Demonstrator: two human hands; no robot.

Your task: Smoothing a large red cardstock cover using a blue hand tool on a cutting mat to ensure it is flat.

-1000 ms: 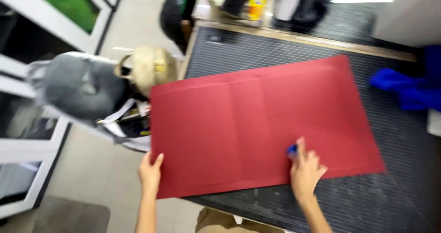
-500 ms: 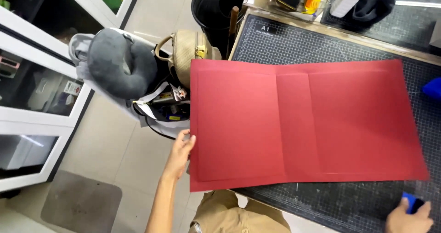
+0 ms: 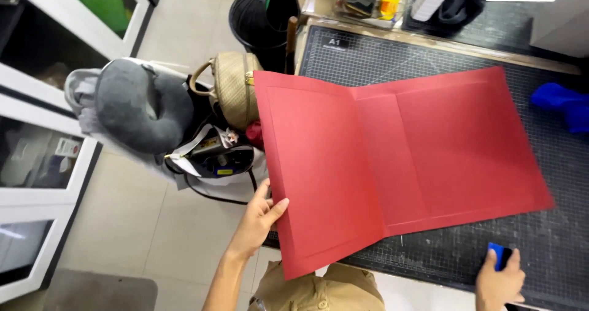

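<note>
Large sheet of red card with scored fold lines [image 3: 399,157], lying mostly on a dark gridded cutting mat [image 3: 552,237] that covers the worktop, its left panel hanging out past the mat's edge over the floor. Left hand [image 3: 254,222] at the sheet's lower left edge, fingers spread along the border and thumb just under it, pinching lightly rather than clenched. Right hand [image 3: 500,280] low at the right of the mat, closed around a small blue tool [image 3: 498,254], well apart from the sheet.

Likely light and fairly stiff across each panel, yet prone to hinge at the scored lines: the overhanging panel already angles away from the flat part. Probably easy to crease or dent if gripped hard at a corner; better taken along an edge, with support under the unsupported panel. Smooth surface, so liable to slide on the mat.

Beside the worktop on the left: a grey neck pillow [image 3: 138,108], a woven tan handbag [image 3: 233,87] and a black round bin [image 3: 264,13]. Blue cloth [image 3: 561,102] at the mat's far right.
</note>
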